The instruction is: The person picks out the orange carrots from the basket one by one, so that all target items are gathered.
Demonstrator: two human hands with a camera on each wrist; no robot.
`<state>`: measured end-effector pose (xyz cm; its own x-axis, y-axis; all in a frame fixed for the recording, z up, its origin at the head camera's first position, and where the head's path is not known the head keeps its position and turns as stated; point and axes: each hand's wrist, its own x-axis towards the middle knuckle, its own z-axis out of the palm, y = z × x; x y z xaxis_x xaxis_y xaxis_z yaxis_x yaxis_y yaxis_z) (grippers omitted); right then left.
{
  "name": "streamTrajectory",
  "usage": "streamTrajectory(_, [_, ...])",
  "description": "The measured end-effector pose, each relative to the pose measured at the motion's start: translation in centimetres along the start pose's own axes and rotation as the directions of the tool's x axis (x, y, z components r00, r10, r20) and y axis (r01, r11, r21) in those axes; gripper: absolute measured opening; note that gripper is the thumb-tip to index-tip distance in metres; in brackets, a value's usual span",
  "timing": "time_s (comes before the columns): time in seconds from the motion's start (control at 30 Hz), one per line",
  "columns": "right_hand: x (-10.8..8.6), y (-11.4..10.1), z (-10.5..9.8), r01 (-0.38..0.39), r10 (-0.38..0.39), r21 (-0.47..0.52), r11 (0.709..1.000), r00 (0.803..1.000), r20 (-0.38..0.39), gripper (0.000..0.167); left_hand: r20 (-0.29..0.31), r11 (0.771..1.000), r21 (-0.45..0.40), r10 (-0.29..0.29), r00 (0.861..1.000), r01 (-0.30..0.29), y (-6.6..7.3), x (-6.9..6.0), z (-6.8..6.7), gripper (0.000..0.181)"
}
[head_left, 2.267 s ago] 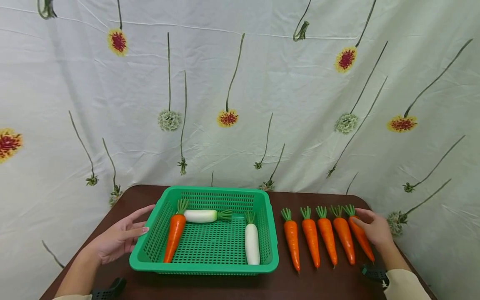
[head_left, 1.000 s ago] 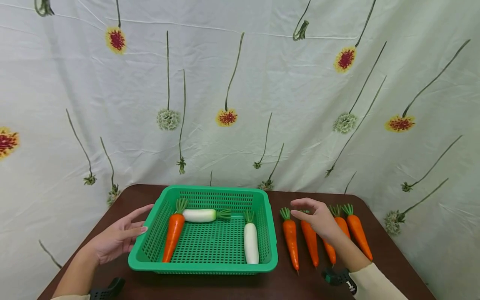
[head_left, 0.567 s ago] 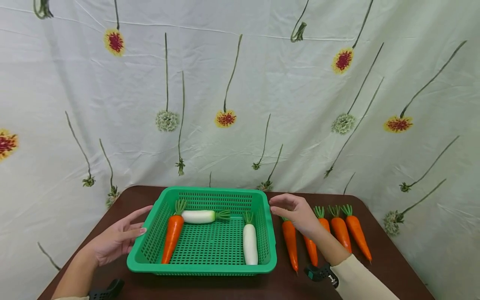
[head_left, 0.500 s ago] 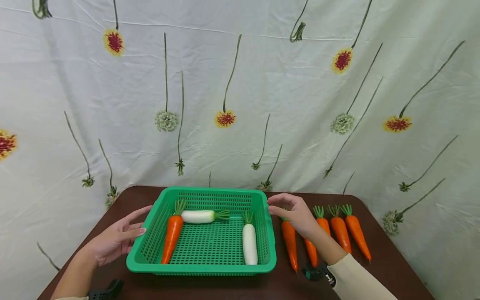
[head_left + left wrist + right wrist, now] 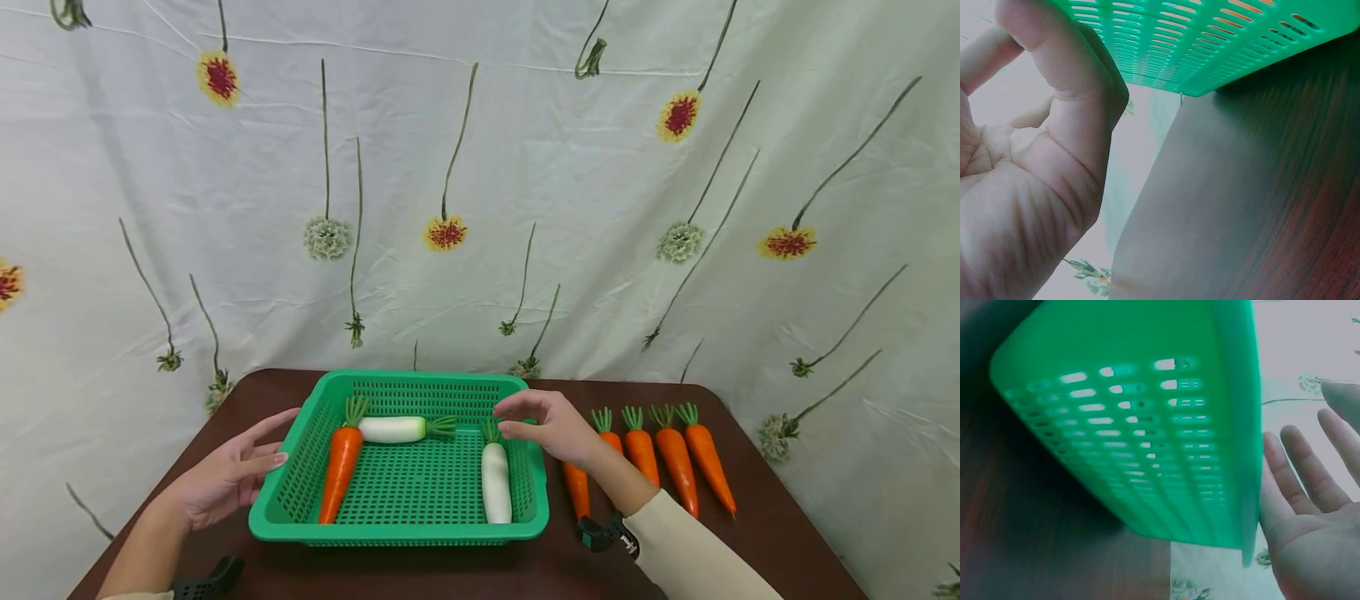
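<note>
A green plastic basket sits on the dark table, holding a carrot at its left side, a white radish lying crosswise at the back, and a second white radish at its right. My left hand is at the basket's left rim, thumb at the rim, fingers loosely extended along the outside. Above the right rim, near the leaves of the right radish, hovers my right hand, its fingers relaxed and holding nothing. In the right wrist view, that hand appears beside the basket's rim.
Several carrots lie in a row right of the basket, the rightmost carrot fully visible. My right forearm partly covers the nearer ones, such as the leftmost carrot. A flowered white cloth hangs behind the dark table.
My right hand has moved left, from the rightmost carrot across the row to above the basket's right rim. My left hand has stayed at the left rim. The vegetables lie as before.
</note>
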<state>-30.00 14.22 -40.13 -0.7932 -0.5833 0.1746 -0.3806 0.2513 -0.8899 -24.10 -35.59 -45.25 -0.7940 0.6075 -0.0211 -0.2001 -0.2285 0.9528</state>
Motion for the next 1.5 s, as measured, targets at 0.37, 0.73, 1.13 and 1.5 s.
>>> streamTrajectory(0.37, [2.1,-0.8,1.5,-0.041,0.033,0.047,0.998,0.987,0.158,0.032,0.015,1.0,-0.017,0.009,1.0,-0.008,-0.1,0.1,-0.1,0.067])
streamTrajectory(0.73, [4.2,-2.8,2.1,-0.072,0.09,-0.076,0.994,0.958,0.273,0.032,-0.001,1.0,-0.002,0.005,1.0,-0.005,0.1,0.0,0.0,0.068])
streamTrajectory(1.13, [6.8,-3.7,3.3,-0.054,0.104,-0.176,0.983,0.951,0.29,0.035,0.023,0.999,-0.033,0.002,1.0,-0.001,-0.1,0.0,-0.1,0.067])
streamTrajectory(1.5, [9.0,-2.7,6.0,-0.017,0.063,-0.183,0.983,0.967,0.245,0.032,0.03,1.0,-0.027,0.003,1.0,-0.002,0.0,0.0,0.0,0.067])
